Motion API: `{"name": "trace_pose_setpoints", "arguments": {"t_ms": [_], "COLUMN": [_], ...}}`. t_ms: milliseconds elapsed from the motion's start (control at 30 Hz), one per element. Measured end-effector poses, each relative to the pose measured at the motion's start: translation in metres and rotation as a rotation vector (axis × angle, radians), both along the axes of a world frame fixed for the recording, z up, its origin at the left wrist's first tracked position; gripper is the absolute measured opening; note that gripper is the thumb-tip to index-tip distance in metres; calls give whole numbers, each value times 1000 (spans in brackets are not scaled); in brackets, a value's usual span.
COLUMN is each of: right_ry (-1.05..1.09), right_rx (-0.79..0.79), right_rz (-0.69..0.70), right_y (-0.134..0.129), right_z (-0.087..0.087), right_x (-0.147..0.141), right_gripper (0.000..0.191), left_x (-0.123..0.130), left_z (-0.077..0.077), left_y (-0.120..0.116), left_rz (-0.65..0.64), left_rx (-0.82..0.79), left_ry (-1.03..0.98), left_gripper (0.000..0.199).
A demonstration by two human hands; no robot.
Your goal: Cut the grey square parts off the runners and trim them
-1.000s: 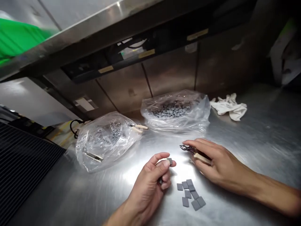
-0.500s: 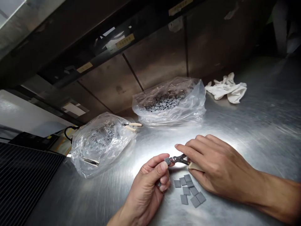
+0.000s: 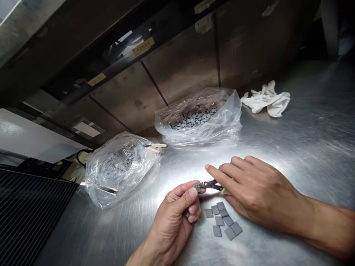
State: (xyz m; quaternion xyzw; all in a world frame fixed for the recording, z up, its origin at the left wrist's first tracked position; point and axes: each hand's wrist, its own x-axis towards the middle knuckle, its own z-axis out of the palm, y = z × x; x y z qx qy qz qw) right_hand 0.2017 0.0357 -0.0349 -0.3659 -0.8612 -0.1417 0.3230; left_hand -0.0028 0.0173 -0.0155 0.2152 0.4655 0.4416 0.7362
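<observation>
Between thumb and forefinger, my left hand (image 3: 177,214) pinches a small grey square piece (image 3: 197,187). Another bit of grey shows under its curled fingers, mostly hidden. My right hand (image 3: 255,188) is closed around a pair of nippers (image 3: 212,184) with dark metal jaws and cream handles, largely covered by the palm. The jaw tips meet the edge of the pinched piece; whether they bite into it I cannot tell. Below the nippers, several flat grey squares (image 3: 224,221) lie loosely together on the metal table, some touching or overlapping.
A clear plastic bag (image 3: 199,127) full of grey pieces stands at the back. To its left lies a second bag (image 3: 122,173) with grey bits, and cream-handled nippers (image 3: 155,147) rest at its edge. White gloves (image 3: 267,99) lie crumpled at the back right. A black ribbed surface (image 3: 30,218) borders the left.
The nippers' handles look closer together, and my right hand has closed a little more around them. The held piece appears slightly tilted. The view has shifted slightly; the loose squares stay put.
</observation>
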Motion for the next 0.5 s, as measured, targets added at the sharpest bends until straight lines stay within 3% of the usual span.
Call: {"name": "trace_pose_setpoints", "arguments": {"t_ms": [200, 500], "right_ry": [-65, -96], "right_rx": [96, 119], "right_rz": [-9, 13], "right_y": [-1, -2], "right_z": [0, 0], "right_x": [3, 4], "right_gripper": [30, 31], "left_x": [0, -1], "left_z": [1, 0], "left_y": [-2, -3], "left_rz": [7, 0], "left_rx": [8, 2], "left_ry": [13, 18], "left_gripper": [21, 21]}}
